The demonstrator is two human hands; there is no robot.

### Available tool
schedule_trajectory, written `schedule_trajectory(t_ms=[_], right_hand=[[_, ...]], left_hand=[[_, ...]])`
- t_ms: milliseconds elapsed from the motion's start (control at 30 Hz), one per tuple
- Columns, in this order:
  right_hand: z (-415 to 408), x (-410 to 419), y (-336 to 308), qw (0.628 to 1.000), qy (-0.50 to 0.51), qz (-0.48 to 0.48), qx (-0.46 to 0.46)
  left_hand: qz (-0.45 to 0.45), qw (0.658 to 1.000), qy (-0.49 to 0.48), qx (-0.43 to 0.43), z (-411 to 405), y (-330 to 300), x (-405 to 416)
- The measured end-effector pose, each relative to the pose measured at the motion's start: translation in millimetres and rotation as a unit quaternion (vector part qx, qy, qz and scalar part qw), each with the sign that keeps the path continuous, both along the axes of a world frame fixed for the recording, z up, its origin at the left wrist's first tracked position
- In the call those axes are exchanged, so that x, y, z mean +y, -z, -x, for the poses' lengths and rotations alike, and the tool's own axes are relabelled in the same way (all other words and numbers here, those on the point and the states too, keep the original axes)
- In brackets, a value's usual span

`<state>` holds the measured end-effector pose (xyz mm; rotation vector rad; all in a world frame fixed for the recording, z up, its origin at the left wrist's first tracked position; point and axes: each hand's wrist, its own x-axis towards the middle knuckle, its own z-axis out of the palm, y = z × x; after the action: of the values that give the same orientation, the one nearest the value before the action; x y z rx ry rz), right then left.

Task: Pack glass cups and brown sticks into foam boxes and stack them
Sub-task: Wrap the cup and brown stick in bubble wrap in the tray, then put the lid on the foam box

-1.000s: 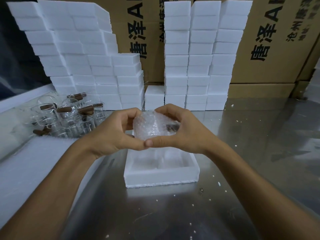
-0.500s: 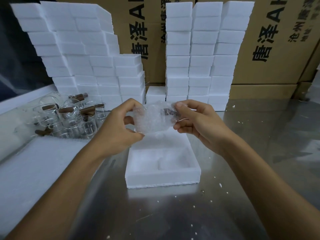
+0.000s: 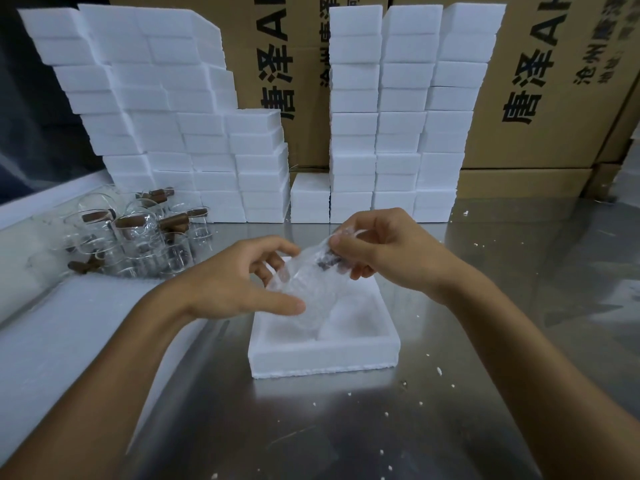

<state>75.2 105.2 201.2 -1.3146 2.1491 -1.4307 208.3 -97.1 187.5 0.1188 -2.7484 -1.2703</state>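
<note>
An open white foam box [image 3: 322,358] with inner compartments lies on the metal table in front of me. Above it I hold a bubble-wrapped glass cup [image 3: 311,285], tilted, its lower end dipping into the box. A brown stick shows dark through the wrap near the top. My right hand [image 3: 388,247] pinches the upper end of the wrap. My left hand [image 3: 235,282] holds the lower part loosely between thumb and fingers. Loose glass cups [image 3: 138,244] and brown sticks [image 3: 175,221] are piled at the left.
Stacks of closed foam boxes stand at the back left [image 3: 173,133] and back middle [image 3: 398,116], before cardboard cartons [image 3: 554,81]. A white foam sheet [image 3: 52,323] covers the table's left side. Foam crumbs dot the metal surface.
The wrapped cup has turned from level to tilted and come down toward the box. My right hand has shifted to its upper end and my left hand has loosened and slid lower.
</note>
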Motion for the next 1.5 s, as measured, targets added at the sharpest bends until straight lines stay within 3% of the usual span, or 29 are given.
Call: schedule_trajectory(t_ms=[167, 333, 667, 867, 1133, 1267, 1400, 1500], right_hand=[[-2.0, -6.8, 6.0, 0.998, -0.028, -0.055, 0.028], [-0.1, -9.6, 11.8, 0.995, -0.041, -0.073, 0.045], [9.2, -0.3, 15.0, 0.966, -0.057, -0.251, 0.021], [10.7, 0.1, 21.7, 0.942, -0.03, -0.329, 0.055], [12.2, -5.4, 31.0, 0.961, 0.0, -0.273, 0.049], [18.4, -5.0, 34.6, 0.965, 0.004, -0.261, 0.001], [34.0, -4.4, 44.5, 0.977, 0.167, -0.116, -0.057], [40.8, -3.6, 53.9, 0.963, 0.226, -0.079, -0.12]], left_hand=[[0.077, 0.994, -0.013, -0.078, -1.2, 1.8, 0.1], [0.126, 0.988, -0.023, -0.083, -2.5, 1.2, -2.6], [0.19, 0.971, -0.025, -0.142, 1.4, 5.1, 3.9], [0.177, 0.971, -0.024, -0.159, -0.6, 3.6, 4.0], [0.177, 0.977, -0.079, -0.09, 6.9, 13.4, 0.0], [0.16, 0.98, -0.07, -0.091, 6.9, 16.4, -6.6], [0.068, 0.989, -0.082, -0.101, 0.6, 12.4, -14.3], [-0.006, 0.988, -0.144, -0.057, 4.8, 18.4, -20.2]])
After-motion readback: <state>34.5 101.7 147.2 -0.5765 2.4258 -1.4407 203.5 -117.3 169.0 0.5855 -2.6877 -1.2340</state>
